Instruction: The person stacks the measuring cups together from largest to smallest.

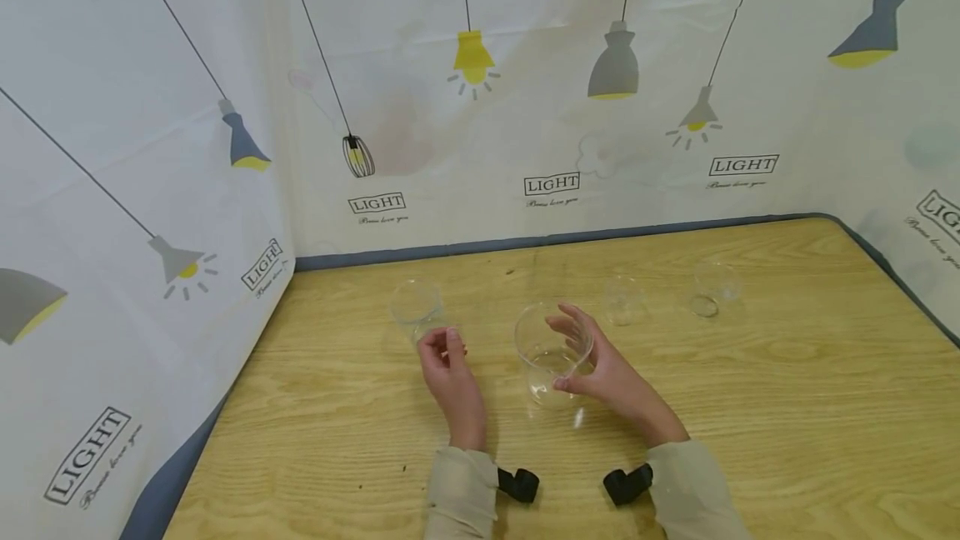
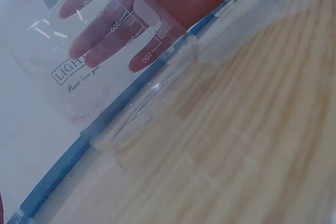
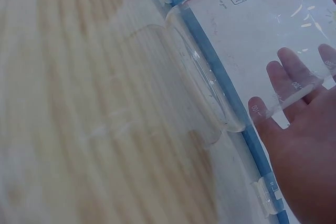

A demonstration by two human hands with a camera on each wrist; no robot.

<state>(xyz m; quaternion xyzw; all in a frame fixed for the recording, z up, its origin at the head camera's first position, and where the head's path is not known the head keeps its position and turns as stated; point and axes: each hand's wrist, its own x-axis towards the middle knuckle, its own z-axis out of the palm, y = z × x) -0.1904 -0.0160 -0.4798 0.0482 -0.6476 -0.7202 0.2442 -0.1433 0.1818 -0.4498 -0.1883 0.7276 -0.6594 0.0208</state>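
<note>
A large clear beaker (image 1: 550, 358) stands near the middle of the wooden table (image 1: 810, 398), mouth upward, between the person's two hands. It is colourless and see-through, with a broad round rim and a rounded lower edge that catches white glints. The wrist views show white measuring lines and numerals up its wall (100 is the lowest readable one), and bright streaks of reflected light higher up. Whether its base touches the wood I cannot tell.

The right hand (image 1: 600, 369) grips the beaker from the right, thumb on the near side and fingers spread round the far side, plainly visible through the wall. The left hand (image 1: 453, 382) is apart from it, fingers loosely curled and holding nothing visible, just in front of a clear glass (image 1: 415, 300); contact there is unclear.

Farther back on the right are a small clear vessel (image 1: 622, 300) and another clear cup (image 1: 716, 283), both faint.
</note>
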